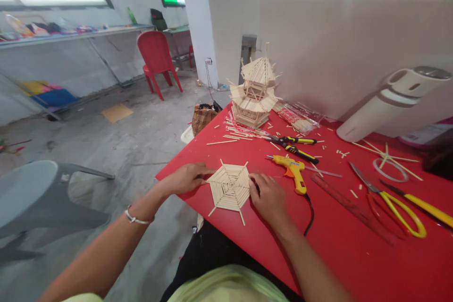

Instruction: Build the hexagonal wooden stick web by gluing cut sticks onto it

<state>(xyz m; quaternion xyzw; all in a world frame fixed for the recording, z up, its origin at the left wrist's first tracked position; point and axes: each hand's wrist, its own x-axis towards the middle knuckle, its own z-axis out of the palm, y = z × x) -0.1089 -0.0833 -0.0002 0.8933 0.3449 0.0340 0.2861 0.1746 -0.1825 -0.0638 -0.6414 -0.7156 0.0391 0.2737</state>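
A flat hexagonal web of thin wooden sticks [230, 187] lies on the red table [339, 245] near its left corner. My left hand [187, 177] rests at the web's left edge, fingers curled and touching its rim. My right hand [268, 195] presses against the web's right edge, fingers bent down onto the sticks. Both hands steady the piece between them. A yellow glue gun [294, 170] lies just right of my right hand, its black cord trailing toward me.
A stick pagoda model [255, 90] stands at the table's far left corner, loose sticks [233, 135] around it. Yellow-handled pliers [297, 146], a ruler [348, 205], yellow scissors [392, 204] and a white lamp [392, 102] lie to the right. A grey chair [38, 198] stands left.
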